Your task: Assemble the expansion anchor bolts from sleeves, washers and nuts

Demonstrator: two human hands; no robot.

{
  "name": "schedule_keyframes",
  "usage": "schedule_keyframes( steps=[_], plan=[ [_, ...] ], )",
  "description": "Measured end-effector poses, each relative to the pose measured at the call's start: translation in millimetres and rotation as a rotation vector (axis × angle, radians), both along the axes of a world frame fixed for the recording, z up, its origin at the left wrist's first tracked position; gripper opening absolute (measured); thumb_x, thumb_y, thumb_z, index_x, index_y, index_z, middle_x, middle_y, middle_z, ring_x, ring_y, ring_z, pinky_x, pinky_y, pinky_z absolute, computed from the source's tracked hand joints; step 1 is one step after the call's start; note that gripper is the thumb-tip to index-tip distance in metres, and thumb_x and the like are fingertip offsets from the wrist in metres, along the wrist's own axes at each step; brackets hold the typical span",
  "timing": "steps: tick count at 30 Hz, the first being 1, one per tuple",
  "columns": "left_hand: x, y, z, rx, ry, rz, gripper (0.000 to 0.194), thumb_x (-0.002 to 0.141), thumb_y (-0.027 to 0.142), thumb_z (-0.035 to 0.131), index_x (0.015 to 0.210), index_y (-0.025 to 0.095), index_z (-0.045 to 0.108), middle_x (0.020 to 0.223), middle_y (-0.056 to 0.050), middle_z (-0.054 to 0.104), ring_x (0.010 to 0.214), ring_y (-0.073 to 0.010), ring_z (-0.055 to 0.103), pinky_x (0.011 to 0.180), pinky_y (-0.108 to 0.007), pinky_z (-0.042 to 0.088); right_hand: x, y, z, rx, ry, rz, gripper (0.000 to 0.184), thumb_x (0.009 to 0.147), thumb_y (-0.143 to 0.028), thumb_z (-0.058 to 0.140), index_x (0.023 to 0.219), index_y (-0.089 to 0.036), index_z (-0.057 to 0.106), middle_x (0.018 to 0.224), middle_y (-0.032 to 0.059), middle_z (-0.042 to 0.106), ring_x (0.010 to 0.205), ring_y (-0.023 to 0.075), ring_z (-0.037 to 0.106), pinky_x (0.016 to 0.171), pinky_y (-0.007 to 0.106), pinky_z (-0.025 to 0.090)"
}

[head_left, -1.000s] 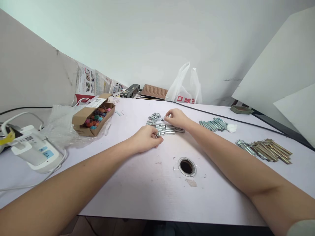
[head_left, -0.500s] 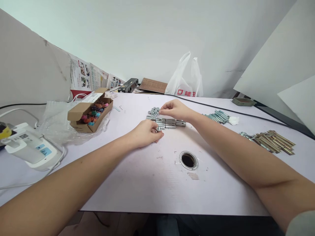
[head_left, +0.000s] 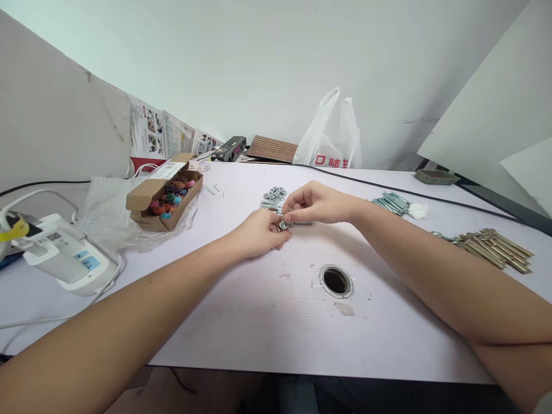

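Fastener (head_left: 283,226), over the middle of the table (head_left: 241,322), is pinched by the left hand (head_left: 261,233); the right hand (head_left: 313,204) has thumb and forefinger pressed together at its top, though whether they grip a separate part I cannot tell. Just behind lie sleeves (head_left: 271,204), then clustered nuts (head_left: 275,194). Brass bolts (head_left: 495,247) lie towards the right edge, a box (head_left: 144,221) towards the far left corner, a bag (head_left: 319,144) at the far edge.

bare forearms (head_left: 185,270) here, left hand (head_left: 261,233) and right hand (head_left: 319,204) bare too, and a pale sleeve (head_left: 544,405) shows, bottom right corner!
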State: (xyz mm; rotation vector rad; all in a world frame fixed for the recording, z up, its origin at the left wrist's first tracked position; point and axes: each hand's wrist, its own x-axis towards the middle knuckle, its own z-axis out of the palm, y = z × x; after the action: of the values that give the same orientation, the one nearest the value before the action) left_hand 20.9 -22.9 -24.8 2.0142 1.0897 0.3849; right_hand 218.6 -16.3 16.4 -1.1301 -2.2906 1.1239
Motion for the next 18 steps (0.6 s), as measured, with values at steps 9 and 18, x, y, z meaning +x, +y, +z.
schedule_keyframes(
  steps=[9, 18],
  plan=[
    [-0.5, 2.5, -3.8, 0.007, -0.021, -0.019, 0.025, 0.075, 0.041, 0.06, 0.069, 0.017, 0.06, 0.059, 0.001, 0.064, 0.043, -0.008, 0.043, 0.042, -0.023, 0.033, -6.1, -6.5, 2.7, 0.155, -0.092, -0.016, 0.031, 0.076, -0.041, 0.068, 0.093, -0.015, 0.07, 0.057, -0.0048, 0.047, 0.052, 0.0078, 0.04, 0.049, 0.023, 0.031],
    [-0.9, 0.7, -2.0, -0.001, -0.011, -0.008, 0.027, 0.075, 0.042, 0.06, 0.069, 0.016, 0.06, 0.057, 0.001, 0.063, 0.042, -0.0082, 0.044, 0.043, -0.023, 0.034, 5.3, -6.6, 3.1, 0.157, -0.063, -0.004, 0.031, 0.077, -0.042, 0.069, 0.065, -0.014, 0.063, 0.05, -0.0058, 0.039, 0.048, 0.006, 0.032, 0.047, 0.023, 0.024]
  ],
)
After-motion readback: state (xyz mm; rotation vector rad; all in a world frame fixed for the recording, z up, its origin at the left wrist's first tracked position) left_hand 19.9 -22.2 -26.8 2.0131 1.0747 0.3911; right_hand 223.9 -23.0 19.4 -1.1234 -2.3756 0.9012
